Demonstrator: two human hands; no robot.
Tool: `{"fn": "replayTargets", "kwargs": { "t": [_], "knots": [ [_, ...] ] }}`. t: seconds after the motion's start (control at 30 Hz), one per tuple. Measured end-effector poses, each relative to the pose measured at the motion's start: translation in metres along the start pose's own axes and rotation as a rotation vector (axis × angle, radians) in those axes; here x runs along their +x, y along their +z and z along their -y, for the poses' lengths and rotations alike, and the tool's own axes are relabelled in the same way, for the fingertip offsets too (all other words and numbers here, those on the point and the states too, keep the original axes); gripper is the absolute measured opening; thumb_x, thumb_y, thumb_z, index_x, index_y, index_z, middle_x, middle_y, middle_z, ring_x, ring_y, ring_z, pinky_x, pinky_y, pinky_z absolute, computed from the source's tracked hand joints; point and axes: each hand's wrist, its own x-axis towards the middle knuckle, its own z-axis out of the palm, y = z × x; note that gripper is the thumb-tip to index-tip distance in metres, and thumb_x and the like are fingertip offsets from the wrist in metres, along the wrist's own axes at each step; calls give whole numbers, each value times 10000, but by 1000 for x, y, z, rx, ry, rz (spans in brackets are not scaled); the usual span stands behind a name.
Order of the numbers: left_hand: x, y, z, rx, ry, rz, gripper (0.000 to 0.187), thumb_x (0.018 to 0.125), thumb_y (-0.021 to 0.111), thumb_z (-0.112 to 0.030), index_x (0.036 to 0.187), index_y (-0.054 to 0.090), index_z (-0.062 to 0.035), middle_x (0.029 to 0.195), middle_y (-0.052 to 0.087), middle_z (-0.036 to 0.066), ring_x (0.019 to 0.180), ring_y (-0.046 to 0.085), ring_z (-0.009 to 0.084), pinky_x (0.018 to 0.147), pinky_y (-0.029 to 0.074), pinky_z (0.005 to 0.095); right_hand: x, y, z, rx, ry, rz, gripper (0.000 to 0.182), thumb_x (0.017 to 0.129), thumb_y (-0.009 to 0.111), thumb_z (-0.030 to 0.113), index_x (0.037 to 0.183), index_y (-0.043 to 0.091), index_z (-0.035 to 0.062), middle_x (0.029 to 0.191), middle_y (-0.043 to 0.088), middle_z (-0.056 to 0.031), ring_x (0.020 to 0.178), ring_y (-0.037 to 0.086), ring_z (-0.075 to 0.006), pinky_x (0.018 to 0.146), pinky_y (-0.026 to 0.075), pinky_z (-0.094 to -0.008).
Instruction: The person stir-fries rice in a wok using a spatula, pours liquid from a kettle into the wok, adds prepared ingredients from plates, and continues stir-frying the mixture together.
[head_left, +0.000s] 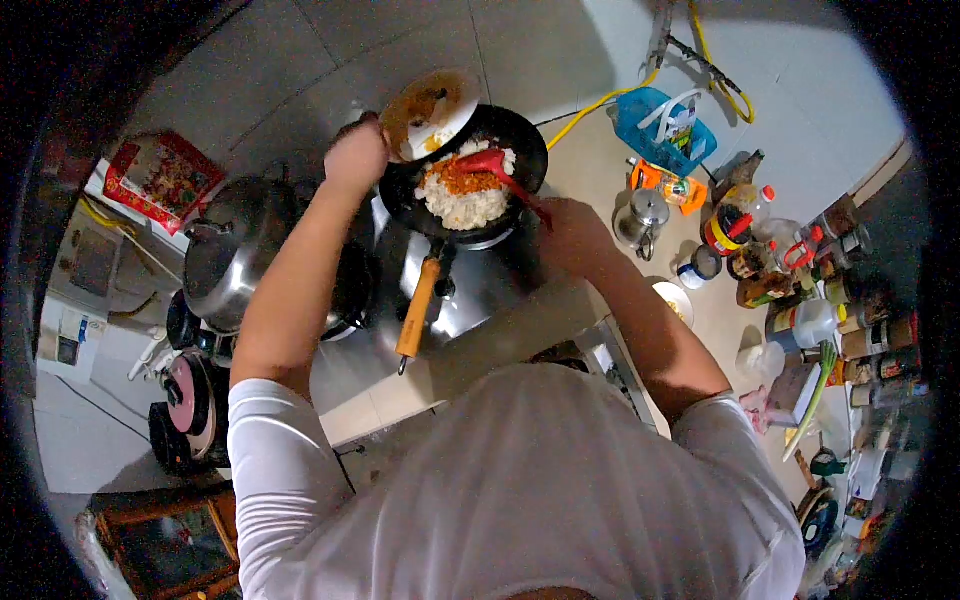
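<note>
A black wok (530,150) with a wooden handle (419,310) sits on the stove and holds white rice (462,207) topped with reddish-brown minced food (455,178). My left hand (357,155) grips a plate (460,105) by its edge, tilted over the wok's far left side, with brown residue on its surface. At the wok's right, my right hand (577,238) is closed on the handle of a red spatula (484,162), whose head touches the food.
Left of the wok stands a large steel pot (225,255), with a red box (163,180) behind it. On the right are a blue basket (640,110), a metal pitcher (641,217), a small bowl (673,300), and several bottles and jars (745,210).
</note>
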Motion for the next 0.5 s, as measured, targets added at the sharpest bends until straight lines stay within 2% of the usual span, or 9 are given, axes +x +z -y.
{"fn": "replayTargets", "kwargs": {
  "t": [0.07, 0.17, 0.37, 0.5],
  "knots": [
    [-4, -2, 0, 7, -7, 8, 315, 967, 495, -312, 1072, 634, -50, 1020, 690, 211, 936, 673, 410, 794, 553, 503, 6, 10, -7, 43, 30, -35, 428, 864, 503, 101, 1270, 633, 135, 960, 676, -240, 901, 654, -405, 843, 520, -487],
    [-8, -4, 3, 30, -6, 1, 315, 970, 484, -306, 1052, 633, -41, 999, 691, 216, 916, 676, 408, 784, 557, 504, 11, 15, -10, 1, 0, 112, 422, 852, 525, 104, 1259, 637, 126, 986, 676, -238, 920, 651, -408, 846, 518, -484],
    [-8, 3, 13, -21, -22, -94, 312, 966, 479, -292, 1015, 653, -39, 949, 693, 225, 872, 680, 411, 776, 555, 507, -13, -11, 19, 211, -83, -1, 464, 823, 530, 92, 1275, 632, 116, 1031, 680, -229, 941, 655, -398, 849, 512, -470],
    [1, 14, 20, -2, -16, -68, 337, 965, 477, -300, 966, 681, -32, 917, 696, 228, 856, 682, 417, 769, 555, 502, -9, 10, 16, 340, -70, 20, 464, 815, 535, 93, 1268, 636, 100, 1015, 683, -228, 917, 666, -366, 854, 509, -428]
  ]
}}
